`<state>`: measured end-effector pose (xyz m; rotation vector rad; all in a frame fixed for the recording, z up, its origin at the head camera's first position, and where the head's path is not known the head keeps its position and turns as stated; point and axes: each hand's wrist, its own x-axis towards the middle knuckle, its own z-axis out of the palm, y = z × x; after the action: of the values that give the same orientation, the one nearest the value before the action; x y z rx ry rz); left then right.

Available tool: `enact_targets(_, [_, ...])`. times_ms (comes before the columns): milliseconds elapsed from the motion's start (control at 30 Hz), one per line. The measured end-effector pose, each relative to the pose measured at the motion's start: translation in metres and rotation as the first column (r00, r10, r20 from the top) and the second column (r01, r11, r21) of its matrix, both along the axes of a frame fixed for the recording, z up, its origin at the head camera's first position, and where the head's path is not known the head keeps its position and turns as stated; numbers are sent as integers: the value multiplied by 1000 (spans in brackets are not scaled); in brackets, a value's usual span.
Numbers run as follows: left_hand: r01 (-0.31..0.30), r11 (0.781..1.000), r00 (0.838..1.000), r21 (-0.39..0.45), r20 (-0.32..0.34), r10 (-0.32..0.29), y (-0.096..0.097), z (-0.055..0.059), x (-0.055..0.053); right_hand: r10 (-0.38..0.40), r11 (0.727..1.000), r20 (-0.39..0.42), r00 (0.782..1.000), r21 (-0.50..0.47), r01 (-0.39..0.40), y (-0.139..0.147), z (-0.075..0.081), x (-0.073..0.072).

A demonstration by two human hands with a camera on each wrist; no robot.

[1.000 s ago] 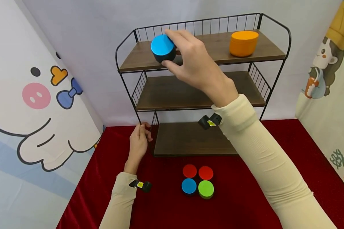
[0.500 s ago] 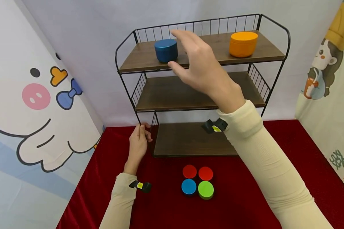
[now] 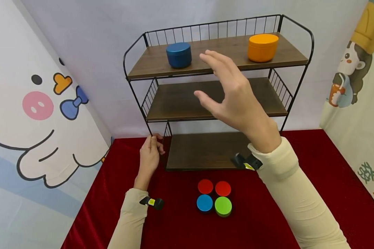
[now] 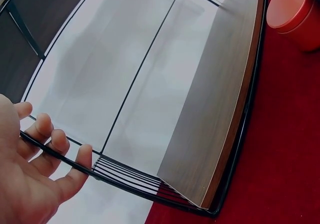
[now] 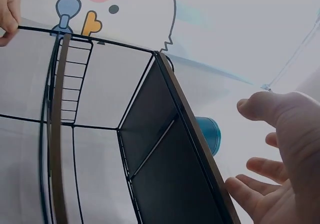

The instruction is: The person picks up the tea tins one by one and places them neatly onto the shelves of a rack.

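In the head view, a three-tier rack with wooden boards and a black wire frame (image 3: 187, 98) stands on red cloth. My left hand (image 3: 149, 154) grips its left front post low down; the left wrist view has the fingers (image 4: 86, 156) bent around the thin black rod. A dark blue round tin (image 3: 179, 57) sits on the top board toward the left. To the right of that tin, and apart from it, my right hand (image 3: 237, 95) holds nothing, its fingers spread and thumb away. At the top board's right end is an orange tin (image 3: 263, 49).
On the red cloth (image 3: 174, 224) before the rack stand several round tins close together: two red ones (image 3: 205, 186), a blue one (image 3: 204, 203) and a lime green one (image 3: 223, 206). Cartoon-printed panels (image 3: 28, 138) flank the rack on both sides.
My right hand has let go of the blue tin on the top board, then drawn back to the right and down. The left hand keeps its grip on the post.
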<state>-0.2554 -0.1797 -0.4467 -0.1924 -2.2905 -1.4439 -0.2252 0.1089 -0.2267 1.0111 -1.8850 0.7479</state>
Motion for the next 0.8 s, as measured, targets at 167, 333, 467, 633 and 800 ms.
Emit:
enact_targets(167, [0, 1000, 1000, 16, 4, 0, 0, -1, 0, 18, 1000, -4, 1000, 4, -18, 6, -15, 8])
enact_targets(333, [-7, 1000, 1000, 14, 2, 7, 1, -1, 1, 20, 1000, 44, 999, -8, -20, 17, -36, 17])
enact_targets(467, [-8, 1000, 1000, 13, -2, 8, 0, -1, 1, 44, 999, 102, 994, -18, -42, 26, -60, 22])
enact_targets(633, [-3, 1000, 1000, 15, -9, 3, 1, 0, 2, 81, 997, 190, 978, -23, -78, 33, -95, 30])
enact_targets(800, [-4, 999, 1000, 33, -4, 4, 3, 0, 2, 93, 996, 276, 957, -35, -87, 42, -135, 37])
